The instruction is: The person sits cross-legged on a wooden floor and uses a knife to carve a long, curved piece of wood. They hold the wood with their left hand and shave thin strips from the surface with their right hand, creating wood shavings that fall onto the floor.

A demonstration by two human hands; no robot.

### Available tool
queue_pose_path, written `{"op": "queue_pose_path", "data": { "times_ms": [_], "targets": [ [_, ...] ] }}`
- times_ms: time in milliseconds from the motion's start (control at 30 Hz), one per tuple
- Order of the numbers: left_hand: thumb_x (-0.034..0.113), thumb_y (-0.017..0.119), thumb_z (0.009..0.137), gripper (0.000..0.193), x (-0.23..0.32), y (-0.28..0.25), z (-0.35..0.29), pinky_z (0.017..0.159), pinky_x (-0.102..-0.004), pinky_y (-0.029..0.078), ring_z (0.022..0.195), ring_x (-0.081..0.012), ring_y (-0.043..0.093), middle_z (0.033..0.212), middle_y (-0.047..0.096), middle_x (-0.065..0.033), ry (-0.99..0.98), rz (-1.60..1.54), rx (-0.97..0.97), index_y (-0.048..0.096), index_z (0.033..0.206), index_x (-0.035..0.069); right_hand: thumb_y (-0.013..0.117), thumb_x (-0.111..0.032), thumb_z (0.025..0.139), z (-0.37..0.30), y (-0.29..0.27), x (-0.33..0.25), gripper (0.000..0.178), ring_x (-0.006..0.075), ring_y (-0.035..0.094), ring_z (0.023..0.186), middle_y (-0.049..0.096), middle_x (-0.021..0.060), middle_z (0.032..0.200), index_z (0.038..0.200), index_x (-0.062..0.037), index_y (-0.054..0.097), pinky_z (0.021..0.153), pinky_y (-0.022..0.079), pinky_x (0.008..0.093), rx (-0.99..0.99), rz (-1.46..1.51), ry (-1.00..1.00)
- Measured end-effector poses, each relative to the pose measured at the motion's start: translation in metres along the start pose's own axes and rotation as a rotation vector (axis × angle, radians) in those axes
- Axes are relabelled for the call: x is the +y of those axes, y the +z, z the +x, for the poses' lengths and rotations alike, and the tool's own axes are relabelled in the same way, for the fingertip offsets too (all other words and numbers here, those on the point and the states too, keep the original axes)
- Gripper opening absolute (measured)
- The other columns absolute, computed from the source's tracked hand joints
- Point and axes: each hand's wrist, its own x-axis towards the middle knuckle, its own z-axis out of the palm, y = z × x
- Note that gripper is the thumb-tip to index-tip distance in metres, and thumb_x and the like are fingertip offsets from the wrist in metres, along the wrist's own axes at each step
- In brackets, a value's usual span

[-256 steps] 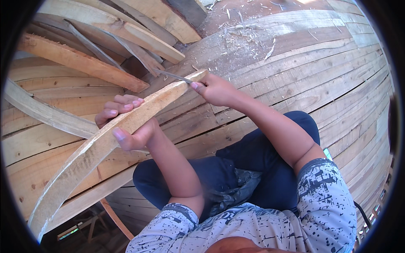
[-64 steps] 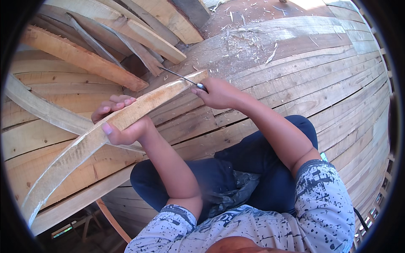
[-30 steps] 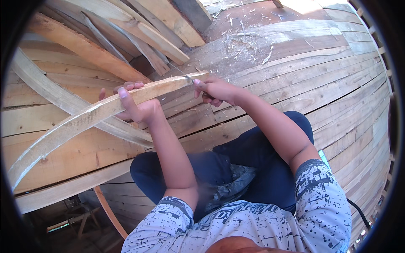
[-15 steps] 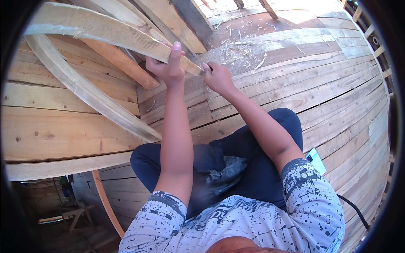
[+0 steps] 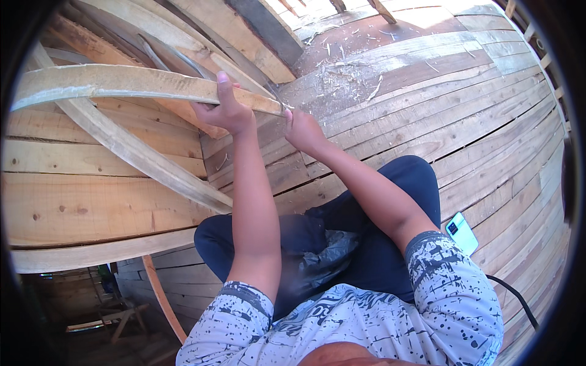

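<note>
A long, curved strip of pale wood (image 5: pixel 146 82) reaches from the far left toward the middle, its end raised above the plank floor. My left hand (image 5: pixel 229 113) is wrapped round the strip a little short of that end, thumb on top. At the very tip, my right hand (image 5: pixel 306 132) is closed, with thumb and fingers pressed against the wood. Its curled fingers hide whether anything else is in it. Beneath the held strip, a second curved wooden piece (image 5: pixel 128 143) runs down toward my left knee.
Wood shavings (image 5: pixel 351 79) lie scattered on the plank floor (image 5: pixel 488 134) ahead. Thick timbers (image 5: pixel 244 36) lean at the upper left. A light-blue phone (image 5: pixel 462 233) rests by my right knee, near a black cable (image 5: pixel 516 293). A dark opening (image 5: pixel 79 311) drops away at lower left.
The held strip has swung lower at its left part, lying flatter across the view. Both hands have shifted slightly left and down with it, keeping their places on the wood.
</note>
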Motion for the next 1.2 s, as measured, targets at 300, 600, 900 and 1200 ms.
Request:
{"op": "queue_pose_path", "data": {
  "times_ms": [300, 600, 900, 1200],
  "targets": [
    [0.013, 0.072, 0.084, 0.048, 0.009, -0.01, 0.008, 0.053, -0.028, 0.048, 0.063, -0.0141, 0.056, 0.086, 0.058, -0.0098, -0.107, -0.006, 0.099, 0.047, 0.121, -0.006, 0.045, -0.027, 0.104, -0.002, 0.011, -0.006, 0.037, 0.0506, 0.064, 0.075, 0.064, 0.0301, 0.075, 0.096, 0.0056, 0.06, 0.069, 0.05, 0.0579, -0.049, -0.002, 0.085],
    [0.013, 0.071, 0.085, 0.041, 0.002, -0.019, 0.018, 0.052, -0.0285, 0.048, 0.061, -0.0146, 0.055, 0.081, 0.057, -0.0085, -0.089, -0.014, 0.148, 0.049, 0.114, -0.005, 0.048, -0.03, 0.103, 0.01, 0.036, 0.024, 0.035, 0.0427, 0.062, 0.064, 0.06, 0.0246, 0.068, 0.092, 0.0027, 0.057, 0.058, 0.048, 0.0511, 0.037, 0.099, -0.129],
    [0.018, 0.07, 0.085, 0.027, 0.003, -0.047, 0.019, 0.05, -0.029, 0.046, 0.053, -0.0167, 0.053, 0.065, 0.054, -0.0072, -0.085, 0.009, 0.166, 0.052, 0.084, -0.001, 0.051, -0.044, 0.103, 0.027, 0.004, 0.028, 0.043, 0.011, 0.035, 0.05, 0.038, -0.0022, 0.056, 0.081, -0.0075, 0.057, 0.049, 0.034, 0.0299, -0.802, 0.884, 0.64],
    [0.02, 0.069, 0.087, 0.027, 0.003, -0.058, 0.021, 0.051, -0.0293, 0.045, 0.054, -0.0166, 0.053, 0.068, 0.055, -0.0074, -0.069, 0.041, 0.182, 0.052, 0.085, -0.001, 0.056, -0.037, 0.095, -0.005, 0.011, -0.011, 0.039, 0.0426, 0.069, 0.083, 0.07, 0.025, 0.083, 0.092, -0.0026, 0.075, 0.074, 0.053, 0.0518, -0.111, -0.055, 0.119]
  ]
}}
